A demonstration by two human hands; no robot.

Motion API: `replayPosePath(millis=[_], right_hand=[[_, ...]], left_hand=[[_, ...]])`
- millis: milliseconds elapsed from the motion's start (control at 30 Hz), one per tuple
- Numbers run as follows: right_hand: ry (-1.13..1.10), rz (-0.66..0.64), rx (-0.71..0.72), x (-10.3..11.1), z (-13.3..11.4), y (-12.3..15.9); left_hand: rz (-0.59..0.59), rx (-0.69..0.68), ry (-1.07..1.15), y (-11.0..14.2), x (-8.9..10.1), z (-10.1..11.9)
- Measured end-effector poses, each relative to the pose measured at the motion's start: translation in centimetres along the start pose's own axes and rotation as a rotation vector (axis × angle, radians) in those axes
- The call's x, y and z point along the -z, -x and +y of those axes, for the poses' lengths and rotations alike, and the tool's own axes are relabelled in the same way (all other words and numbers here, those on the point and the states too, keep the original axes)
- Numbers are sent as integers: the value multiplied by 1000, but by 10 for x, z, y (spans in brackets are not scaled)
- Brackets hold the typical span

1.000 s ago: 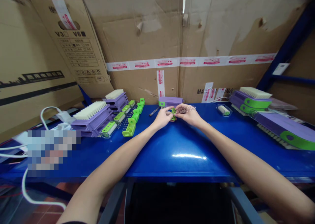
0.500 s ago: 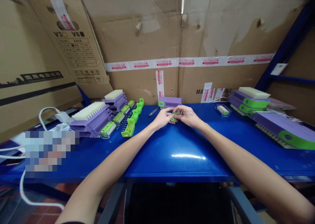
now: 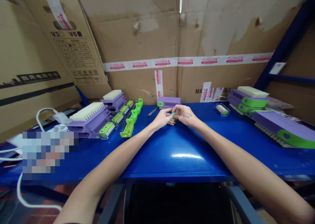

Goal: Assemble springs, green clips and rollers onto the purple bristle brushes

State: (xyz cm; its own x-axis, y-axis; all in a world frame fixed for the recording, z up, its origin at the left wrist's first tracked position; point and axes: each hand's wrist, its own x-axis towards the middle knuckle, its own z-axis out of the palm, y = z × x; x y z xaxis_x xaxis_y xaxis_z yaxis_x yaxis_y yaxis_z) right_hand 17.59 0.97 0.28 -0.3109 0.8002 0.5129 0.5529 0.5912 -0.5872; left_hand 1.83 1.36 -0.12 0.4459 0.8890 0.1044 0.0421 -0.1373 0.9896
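Note:
My left hand and my right hand meet near the back middle of the blue table. Between their fingertips they pinch a small green plastic part, mostly covered by the fingers. A thin metal coil spring stretches sideways from this part across the back of my right hand's fingers; whether it is fixed to the part I cannot tell. Just behind the hands lies a purple brush with a green end. A small screwdriver rests to its left.
At left stand purple brush bodies, a row of green-topped clear cases, springs and bright green brackets. White cables run along the left edge. Rightward are a clear case and purple-green brushes. Cardboard walls the back.
The view has shifted slightly. Both hands stay together on the green part, and the spring over my right hand sits a little differently.

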Motion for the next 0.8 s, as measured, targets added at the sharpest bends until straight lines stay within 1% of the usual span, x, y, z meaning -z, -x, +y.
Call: replayPosePath(millis=[67, 133, 233, 367, 533, 800], right_hand=[[44, 11, 40, 1, 2, 0], [89, 31, 57, 1, 5, 1], [92, 46, 23, 2, 8, 1], [32, 19, -4, 3, 6, 2], [-10, 15, -4, 4, 4, 2], [-44, -20, -6, 6, 8, 4]], left_hand=[[-16, 3, 14, 0, 2, 0], [-59, 18, 30, 0, 5, 1], [-133, 47, 49, 0, 10, 2], [-175, 63, 63, 0, 13, 0], [-176, 66, 78, -1, 13, -2], [-119, 85, 81, -2, 10, -2]])
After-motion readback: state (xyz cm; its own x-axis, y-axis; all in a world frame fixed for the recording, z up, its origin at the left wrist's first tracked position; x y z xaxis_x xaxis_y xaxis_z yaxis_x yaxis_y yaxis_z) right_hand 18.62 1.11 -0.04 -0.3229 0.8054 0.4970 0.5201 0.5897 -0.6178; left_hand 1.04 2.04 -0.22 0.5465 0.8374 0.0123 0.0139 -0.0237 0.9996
